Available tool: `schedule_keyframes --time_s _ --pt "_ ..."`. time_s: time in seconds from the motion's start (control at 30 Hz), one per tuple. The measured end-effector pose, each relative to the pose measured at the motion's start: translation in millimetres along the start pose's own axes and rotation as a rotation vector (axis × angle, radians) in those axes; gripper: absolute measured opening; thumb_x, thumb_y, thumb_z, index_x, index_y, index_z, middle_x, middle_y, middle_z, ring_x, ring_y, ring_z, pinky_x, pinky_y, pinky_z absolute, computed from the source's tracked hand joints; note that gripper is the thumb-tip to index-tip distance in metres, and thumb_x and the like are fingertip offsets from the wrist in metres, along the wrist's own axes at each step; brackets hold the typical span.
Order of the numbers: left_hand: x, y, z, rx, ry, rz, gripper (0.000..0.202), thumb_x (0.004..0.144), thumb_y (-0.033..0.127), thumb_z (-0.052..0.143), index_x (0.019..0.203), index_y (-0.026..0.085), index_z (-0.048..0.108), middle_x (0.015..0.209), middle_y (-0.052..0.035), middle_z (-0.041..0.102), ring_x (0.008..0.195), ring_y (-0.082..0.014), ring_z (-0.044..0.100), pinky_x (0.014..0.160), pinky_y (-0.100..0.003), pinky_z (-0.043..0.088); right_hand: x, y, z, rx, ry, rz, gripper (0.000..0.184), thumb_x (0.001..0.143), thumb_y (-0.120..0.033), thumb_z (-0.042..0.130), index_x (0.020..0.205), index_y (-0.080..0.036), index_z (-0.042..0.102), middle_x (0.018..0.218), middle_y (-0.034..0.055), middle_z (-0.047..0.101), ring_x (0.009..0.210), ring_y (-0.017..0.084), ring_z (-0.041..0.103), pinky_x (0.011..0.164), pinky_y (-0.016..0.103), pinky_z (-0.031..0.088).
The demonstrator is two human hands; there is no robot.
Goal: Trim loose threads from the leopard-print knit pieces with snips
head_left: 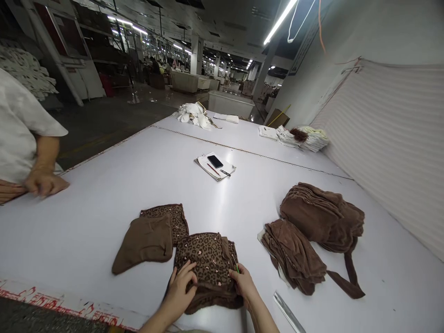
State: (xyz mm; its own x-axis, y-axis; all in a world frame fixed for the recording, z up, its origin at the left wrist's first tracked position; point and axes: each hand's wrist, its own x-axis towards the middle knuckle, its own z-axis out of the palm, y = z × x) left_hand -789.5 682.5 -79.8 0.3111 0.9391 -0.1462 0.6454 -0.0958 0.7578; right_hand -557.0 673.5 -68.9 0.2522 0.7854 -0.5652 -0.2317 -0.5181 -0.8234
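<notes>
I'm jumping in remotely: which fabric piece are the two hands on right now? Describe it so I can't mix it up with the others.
On the big white table, look at the near edge, centre. The leopard-print piece lies flat there, the left hand and right hand pressing its lower corners. Unlike the folded piece to its left, mostly plain brown, and the plain brown stacks to its right, it shows print all over.

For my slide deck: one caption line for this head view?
Both hands press a leopard-print fabric piece flat on a white table.
</notes>
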Motion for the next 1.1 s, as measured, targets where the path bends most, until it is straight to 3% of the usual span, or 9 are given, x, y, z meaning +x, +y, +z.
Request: schedule_keyframes --time_s 0.17,0.33,0.43,0.5,0.6,0.73,0.8,0.97,1.1 --pt "38 38 -39.9 -0.508 0.026 -0.074 0.007 0.074 0.029 0.048 0.073 0.022 0.049 0.11 -0.0112 0.068 0.112 -0.0271 0.058 0.102 -0.049 0.038 -8 -46 8 0.041 -0.079 -0.069 0.028 0.055 -0.037 0.071 0.069 -0.022 0.052 0.052 -0.0044 0.056 0.043 0.011 0.047 0.043 0.023 0.034" --pt "64 96 -93.3 -0.55 0.079 0.11 0.016 0.086 0.037 0.042 0.09 0.023 0.047 0.121 -0.0089 0.062 0.117 -0.0198 0.054 0.103 -0.04 0.039 -7 -114 11 0.086 -0.104 -0.278 0.03 0.063 -0.038 0.071 0.078 -0.023 0.052 0.059 -0.0088 0.049 0.043 0.005 0.034 0.042 0.019 0.024" --pt "58 120 -110.7 -0.405 0.152 0.304 0.015 0.091 0.032 0.038 0.099 0.024 0.048 0.125 -0.0077 0.06 0.122 -0.0187 0.051 0.106 -0.043 0.037 -10 -128 6 0.074 -0.1 -0.367 0.031 0.066 -0.042 0.07 0.085 -0.024 0.053 0.061 -0.0099 0.044 0.044 0.005 0.027 0.042 0.02 0.021" --pt "47 115 -106.4 -0.159 0.155 0.468 0.023 0.092 0.024 0.035 0.111 0.025 0.049 0.128 -0.0059 0.058 0.126 -0.0185 0.046 0.114 -0.049 0.025 -13 -116 -1 0.034 -0.085 -0.376 0.029 0.068 -0.041 0.067 0.087 -0.024 0.053 0.062 -0.0088 0.046 0.046 0.006 0.03 0.044 0.02 0.024" --pt "28 75 -74.0 0.187 0.033 0.638 0.04 0.09 0.013 0.034 0.127 0.026 0.043 0.129 -0.0048 0.058 0.131 -0.0194 0.042 0.115 -0.054 0.017 -15 -73 -14 -0.064 -0.035 -0.345 0.022 0.067 -0.036 0.065 0.08 -0.022 0.054 0.065 -0.0052 0.052 0.054 0.01 0.041 0.051 0.023 0.034" --pt "2 5 -17.8 0.403 -0.134 0.622 0.043 0.085 0.002 0.031 0.117 0.021 0.051 0.128 -0.0063 0.059 0.129 -0.0226 0.043 0.11 -0.057 0.028 -8 -2 -25 -0.217 0.052 -0.272 0.017 0.056 -0.029 0.063 0.063 -0.022 0.049 0.058 -0.005 0.05 0.06 0.015 0.046 0.058 0.027 0.038" --pt "-6 -9 -2.6 0.446 -0.167 0.585 0.04 0.081 -0.001 0.031 0.103 0.02 0.057 0.135 -0.0061 0.053 0.132 -0.0236 0.039 0.109 -0.058 0.027 -1 22 -28 -0.276 0.091 -0.26 0.018 0.056 -0.031 0.061 0.062 -0.023 0.046 0.057 -0.0058 0.048 0.06 0.015 0.045 0.06 0.027 0.037" --pt "-12 23 -2.5 0.407 -0.152 0.448 0.034 0.083 0.016 0.046 0.115 0.022 0.054 0.142 -0.0089 0.044 0.136 -0.0289 0.03 0.109 -0.064 0.019 11 39 -32 -0.373 0.118 -0.284 0.016 0.057 -0.028 0.057 0.066 -0.024 0.044 0.06 -0.0069 0.046 0.063 0.016 0.044 0.062 0.027 0.037" --pt "-9 43 2.0 0.314 -0.233 0.489 0.064 0.085 0.031 0.05 0.143 0.033 0.023 0.155 -0.0038 0.015 0.142 -0.0296 0.01 0.112 -0.062 0.008 9 42 -31 -0.404 0.106 -0.305 0.015 0.06 -0.028 0.055 0.069 -0.024 0.044 0.062 -0.0063 0.049 0.064 0.016 0.048 0.063 0.026 0.04"
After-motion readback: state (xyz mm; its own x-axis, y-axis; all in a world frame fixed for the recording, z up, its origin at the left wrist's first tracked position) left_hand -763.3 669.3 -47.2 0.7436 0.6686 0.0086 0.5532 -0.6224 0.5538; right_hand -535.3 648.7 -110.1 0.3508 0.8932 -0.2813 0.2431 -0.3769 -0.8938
